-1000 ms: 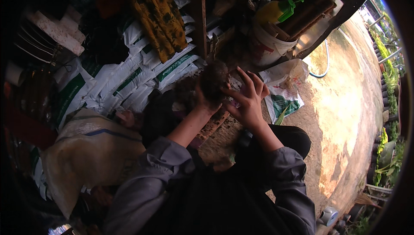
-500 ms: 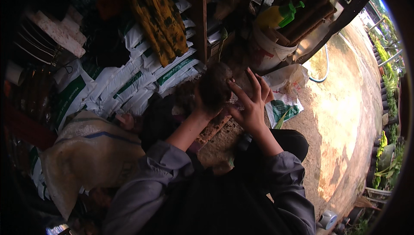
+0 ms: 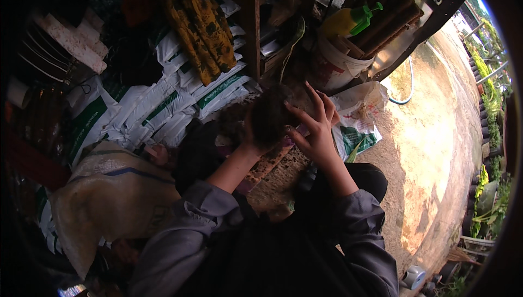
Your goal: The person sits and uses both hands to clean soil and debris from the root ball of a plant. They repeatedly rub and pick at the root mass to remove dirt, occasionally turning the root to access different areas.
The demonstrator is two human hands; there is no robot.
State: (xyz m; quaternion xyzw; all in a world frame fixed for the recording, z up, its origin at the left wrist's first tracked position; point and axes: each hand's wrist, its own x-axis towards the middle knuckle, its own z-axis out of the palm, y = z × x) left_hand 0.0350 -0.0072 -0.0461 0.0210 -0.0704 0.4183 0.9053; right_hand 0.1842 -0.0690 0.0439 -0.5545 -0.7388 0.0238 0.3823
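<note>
A dark, rounded clump (image 3: 271,116), seemingly soil, is held up in front of me. My left hand (image 3: 251,143) is closed around its left and lower side, with most fingers hidden behind it. At its right side is my right hand (image 3: 317,128), fingers apart, thumb and a fingertip at the clump's surface. A long, thin green leaf (image 3: 292,49) rises behind the clump; whether it grows from it I cannot tell. Below lie a soil-covered board (image 3: 271,164) and loose dark soil (image 3: 233,120).
White and green sacks (image 3: 163,103) are stacked at the left, near a tan woven sack (image 3: 109,199). A white bucket (image 3: 338,68) holding a yellow-green sprayer (image 3: 348,22) stands at the back. A plastic bag (image 3: 359,103) lies at the right, beside sunlit concrete (image 3: 430,150).
My right hand has shifted slightly left and down, its fingers nearer the clump. The clump has turned or tilted a little, and the long leaf behind it now shows higher up.
</note>
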